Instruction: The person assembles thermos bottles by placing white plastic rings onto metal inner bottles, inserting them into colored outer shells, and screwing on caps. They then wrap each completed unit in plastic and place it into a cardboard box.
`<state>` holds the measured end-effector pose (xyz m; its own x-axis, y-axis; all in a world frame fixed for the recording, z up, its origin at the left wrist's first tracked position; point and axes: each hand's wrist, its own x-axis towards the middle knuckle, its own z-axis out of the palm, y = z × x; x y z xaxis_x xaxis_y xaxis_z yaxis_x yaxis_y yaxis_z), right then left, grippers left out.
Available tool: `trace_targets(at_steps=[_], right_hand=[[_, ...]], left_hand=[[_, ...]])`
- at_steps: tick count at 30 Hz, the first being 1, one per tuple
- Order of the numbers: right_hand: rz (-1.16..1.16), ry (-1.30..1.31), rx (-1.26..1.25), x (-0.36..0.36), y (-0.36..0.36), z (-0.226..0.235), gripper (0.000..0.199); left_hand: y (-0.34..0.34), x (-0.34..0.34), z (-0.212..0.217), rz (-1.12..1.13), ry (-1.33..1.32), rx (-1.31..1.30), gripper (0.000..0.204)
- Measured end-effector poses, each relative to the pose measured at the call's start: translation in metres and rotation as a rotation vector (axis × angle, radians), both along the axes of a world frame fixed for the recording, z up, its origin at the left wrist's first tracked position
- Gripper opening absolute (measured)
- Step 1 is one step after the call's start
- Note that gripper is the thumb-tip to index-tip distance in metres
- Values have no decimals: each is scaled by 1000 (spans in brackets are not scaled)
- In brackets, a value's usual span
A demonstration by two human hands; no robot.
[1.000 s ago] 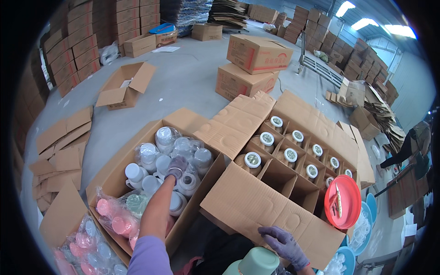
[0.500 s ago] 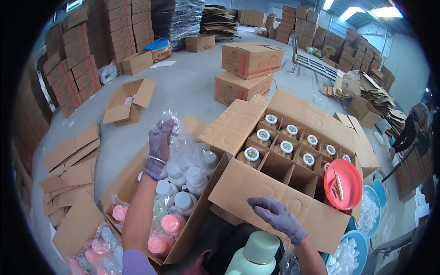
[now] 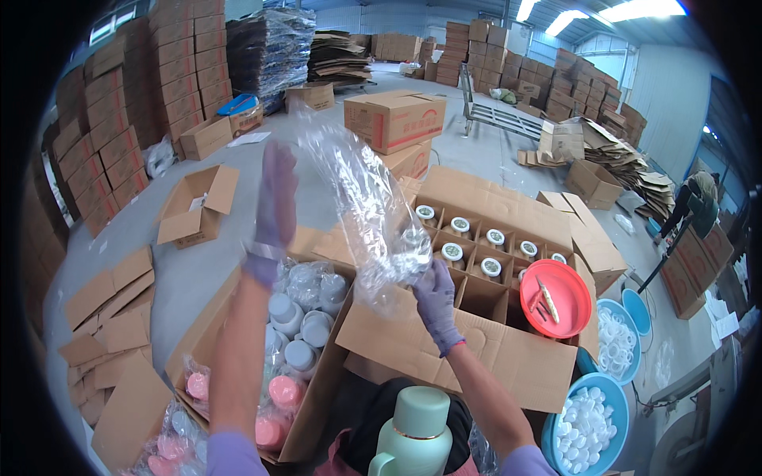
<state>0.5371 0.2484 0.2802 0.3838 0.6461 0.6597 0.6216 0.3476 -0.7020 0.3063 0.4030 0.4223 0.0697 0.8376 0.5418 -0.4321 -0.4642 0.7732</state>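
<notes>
A clear plastic bag (image 3: 365, 194) hangs stretched out in the air, empty as far as I can see. My right hand (image 3: 435, 303), in a purple-grey glove, is closed on its lower, bunched end, above the divided carton's near flap. My left hand (image 3: 275, 194), gloved too, is raised left of the bag's upper end; motion blurs it, but its fingers look stretched upward and apart from the plastic. Below it, an open carton (image 3: 210, 333) holds white-lidded and pink-lidded flasks, some in plastic. A mint-green thermos jug (image 3: 414, 436) stands upright close to my body.
The divided carton (image 3: 492, 190) holds several white-capped bottles. A red basin (image 3: 583, 305) with small tools rests on its right corner. Blue basins (image 3: 548, 444) of white parts stand at right. Flattened cardboard (image 3: 107, 297) lies left; stacked cartons (image 3: 393, 119) stand ahead. A person (image 3: 697, 202) bends at far right.
The plastic bag has come up off the flasks and stretched to the right. My right hand has moved up and left and closed on it. My left hand has risen; the view has shifted.
</notes>
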Motion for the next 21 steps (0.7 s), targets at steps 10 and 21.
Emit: trace_targets(at_steps=[10, 21], right_hand=[[-203, -158, -357, 19, -161, -66, 12], [307, -435, -496, -54, -373, -77, 28]], left_hand=[[-203, 29, -191, -250, 7, -534, 41], [-395, -103, -231, -208, 820, 85, 30]])
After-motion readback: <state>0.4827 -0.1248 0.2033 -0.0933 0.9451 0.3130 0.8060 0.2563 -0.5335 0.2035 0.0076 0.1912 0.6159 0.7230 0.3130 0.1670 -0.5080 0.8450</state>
